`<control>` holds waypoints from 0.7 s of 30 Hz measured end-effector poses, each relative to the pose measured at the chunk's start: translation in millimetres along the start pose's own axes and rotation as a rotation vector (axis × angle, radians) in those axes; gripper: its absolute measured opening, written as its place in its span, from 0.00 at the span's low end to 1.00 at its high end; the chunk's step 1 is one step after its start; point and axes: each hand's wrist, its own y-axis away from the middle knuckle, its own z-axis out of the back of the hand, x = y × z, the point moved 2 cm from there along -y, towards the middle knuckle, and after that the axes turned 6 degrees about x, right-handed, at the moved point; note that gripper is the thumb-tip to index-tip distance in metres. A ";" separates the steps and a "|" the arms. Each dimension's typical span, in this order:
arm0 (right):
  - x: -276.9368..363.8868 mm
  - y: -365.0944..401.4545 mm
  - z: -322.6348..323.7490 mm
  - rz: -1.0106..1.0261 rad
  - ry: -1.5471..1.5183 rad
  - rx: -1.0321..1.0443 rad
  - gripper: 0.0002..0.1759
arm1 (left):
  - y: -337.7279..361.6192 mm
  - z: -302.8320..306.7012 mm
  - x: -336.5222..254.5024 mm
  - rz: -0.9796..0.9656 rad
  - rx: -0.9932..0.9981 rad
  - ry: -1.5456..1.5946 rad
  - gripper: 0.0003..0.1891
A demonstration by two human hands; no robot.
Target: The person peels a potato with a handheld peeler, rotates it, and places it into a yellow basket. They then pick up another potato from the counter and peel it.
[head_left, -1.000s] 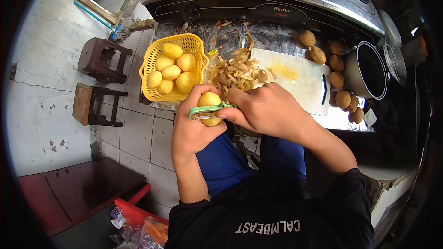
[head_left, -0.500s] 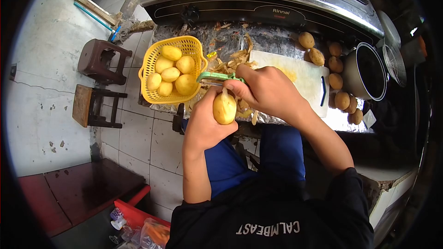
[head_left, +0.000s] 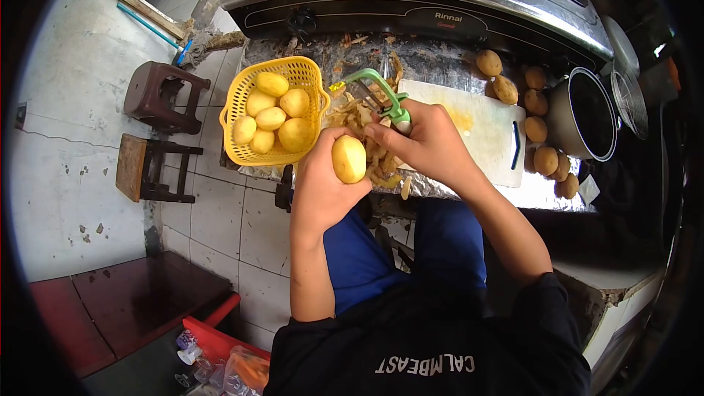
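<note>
My left hand [head_left: 323, 192] is closed around a peeled, pale yellow potato [head_left: 349, 160], just right of and below the yellow basket [head_left: 233, 119]. Several peeled potatoes [head_left: 272, 118] lie in that basket. A green peeler [head_left: 397, 112] is gripped by its handle in my right hand [head_left: 425, 138], its blade pointing up and to the left, apart from the potato. Peelings [head_left: 381, 165] are heaped behind and between the hands. Beside the right hand lies a white cutting board [head_left: 480, 128], wet and yellowish in one spot.
Several unpeeled potatoes [head_left: 535, 103] lie right of the board, next to a metal pot [head_left: 579, 114]. A black stove [head_left: 367, 15] runs along the back. Two stools [head_left: 158, 95] stand on the floor at the left. A blue-handled item [head_left: 515, 145] lies at the board's right edge.
The peeler has lifted off the potato and turned upward in my right hand, away from my left. The potato has shifted slightly up and left, and the strip of peel on it is gone.
</note>
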 end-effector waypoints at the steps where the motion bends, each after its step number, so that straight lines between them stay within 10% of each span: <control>1: 3.0 -3.8 4.3 -0.003 0.123 -0.003 0.14 | -0.4 -0.8 0.2 0.002 -0.002 0.001 0.27; 21: 20.5 29.5 -6.4 0.251 0.699 0.119 0.27 | 5.1 5.8 -15.9 -0.027 -0.137 -0.040 0.28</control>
